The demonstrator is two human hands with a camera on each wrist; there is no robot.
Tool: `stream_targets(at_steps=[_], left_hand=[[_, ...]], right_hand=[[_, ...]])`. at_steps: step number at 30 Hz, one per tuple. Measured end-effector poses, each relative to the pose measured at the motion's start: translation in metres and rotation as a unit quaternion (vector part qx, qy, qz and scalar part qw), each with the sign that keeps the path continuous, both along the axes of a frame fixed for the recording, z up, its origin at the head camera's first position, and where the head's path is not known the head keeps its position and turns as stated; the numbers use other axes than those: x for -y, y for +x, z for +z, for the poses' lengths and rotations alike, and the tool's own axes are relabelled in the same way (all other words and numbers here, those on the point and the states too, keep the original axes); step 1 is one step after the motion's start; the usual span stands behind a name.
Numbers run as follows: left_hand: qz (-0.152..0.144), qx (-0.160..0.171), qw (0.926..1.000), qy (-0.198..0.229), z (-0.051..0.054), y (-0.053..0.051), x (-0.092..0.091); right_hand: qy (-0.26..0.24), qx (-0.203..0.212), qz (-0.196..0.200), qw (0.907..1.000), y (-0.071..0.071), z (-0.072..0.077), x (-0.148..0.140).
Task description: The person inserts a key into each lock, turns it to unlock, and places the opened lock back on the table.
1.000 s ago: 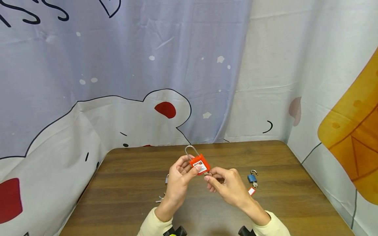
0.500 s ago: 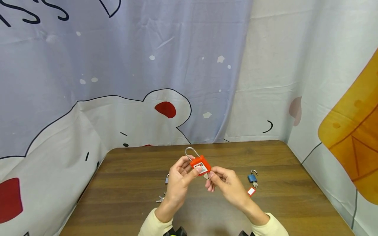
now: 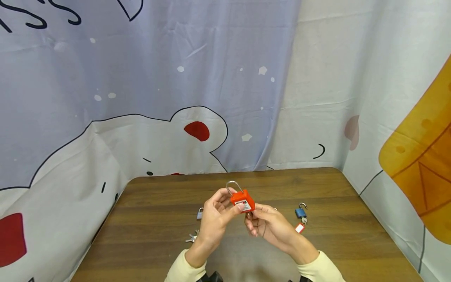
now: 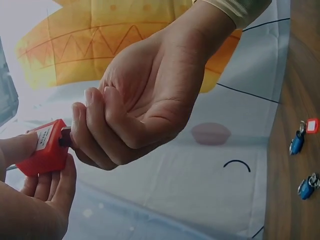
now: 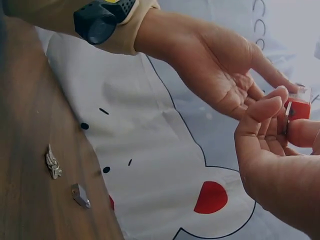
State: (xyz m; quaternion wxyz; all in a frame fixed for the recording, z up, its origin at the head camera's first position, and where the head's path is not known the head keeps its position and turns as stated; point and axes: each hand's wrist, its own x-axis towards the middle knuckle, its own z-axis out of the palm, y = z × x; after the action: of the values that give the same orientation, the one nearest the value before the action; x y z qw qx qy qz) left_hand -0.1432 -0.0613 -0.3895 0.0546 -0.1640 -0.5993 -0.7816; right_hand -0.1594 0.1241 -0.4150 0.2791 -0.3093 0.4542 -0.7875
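My left hand (image 3: 213, 221) holds a red padlock (image 3: 243, 201) above the table, with the thumb lying on its white label. The padlock's long metal shackle (image 3: 233, 185) points up and away. At the padlock's underside, my right hand (image 3: 273, 231) pinches a key (image 5: 287, 117). That key is mostly covered by fingers in the head view. In the left wrist view, the padlock (image 4: 45, 147) sits between the left hand (image 4: 37, 200) and the curled right hand (image 4: 145, 105). Whether the shackle is locked cannot be told.
On the wooden table (image 3: 158, 203), a blue padlock (image 3: 300, 212) with a key and red tag (image 3: 300, 228) lies to the right. Another blue padlock (image 4: 306, 187) shows in the left wrist view. To the left lie a grey padlock (image 3: 199, 214) and several loose keys (image 3: 192, 237).
The red padlock has moved slightly right and down with my left hand. My right hand has turned at the key, its palm now showing more and the key covered.
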Motion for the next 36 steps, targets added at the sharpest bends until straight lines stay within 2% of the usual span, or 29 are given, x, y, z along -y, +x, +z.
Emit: stream_targets(at_steps=[2,4,6,8,11,15,19,23,27,32,36], left_hand=[[0.001,-0.005,1.0000,-0.006,0.000,0.001,0.000],[0.000,-0.008,0.9999,-0.013,0.000,0.002,0.000],[0.002,-0.010,0.9997,-0.022,0.001,0.003,0.000],[0.004,-0.014,0.9993,-0.034,0.001,0.003,0.000],[0.009,-0.024,0.9980,-0.058,0.000,0.005,0.001],[0.007,-0.036,0.9960,-0.082,-0.003,0.005,0.002],[0.000,-0.041,0.9939,-0.103,-0.008,0.003,0.003],[0.004,-0.038,0.9913,-0.126,-0.014,0.002,0.003],[0.003,-0.040,0.9873,-0.154,-0.019,0.001,0.005],[-0.006,-0.055,0.9809,-0.186,-0.029,0.001,0.007],[-0.009,-0.056,0.9785,-0.198,-0.032,0.002,0.008]], right_hand=[[-0.003,-0.001,0.004,1.0000,-0.002,-0.002,0.000],[0.017,-0.008,-0.016,0.9997,-0.003,-0.002,-0.001],[0.053,-0.027,-0.055,0.9967,-0.005,-0.001,-0.002],[0.097,-0.056,-0.112,0.9875,-0.006,0.002,-0.005],[0.153,-0.110,-0.208,0.9599,-0.009,0.009,-0.010],[0.183,-0.196,-0.305,0.9139,-0.009,0.023,-0.017],[0.207,-0.292,-0.350,0.8655,-0.003,0.038,-0.020],[0.236,-0.372,-0.367,0.8193,0.002,0.050,-0.018],[0.253,-0.428,-0.367,0.7867,0.003,0.053,-0.014],[0.275,-0.469,-0.364,0.7563,0.004,0.048,-0.010],[0.283,-0.494,-0.364,0.7366,0.005,0.045,-0.009]])
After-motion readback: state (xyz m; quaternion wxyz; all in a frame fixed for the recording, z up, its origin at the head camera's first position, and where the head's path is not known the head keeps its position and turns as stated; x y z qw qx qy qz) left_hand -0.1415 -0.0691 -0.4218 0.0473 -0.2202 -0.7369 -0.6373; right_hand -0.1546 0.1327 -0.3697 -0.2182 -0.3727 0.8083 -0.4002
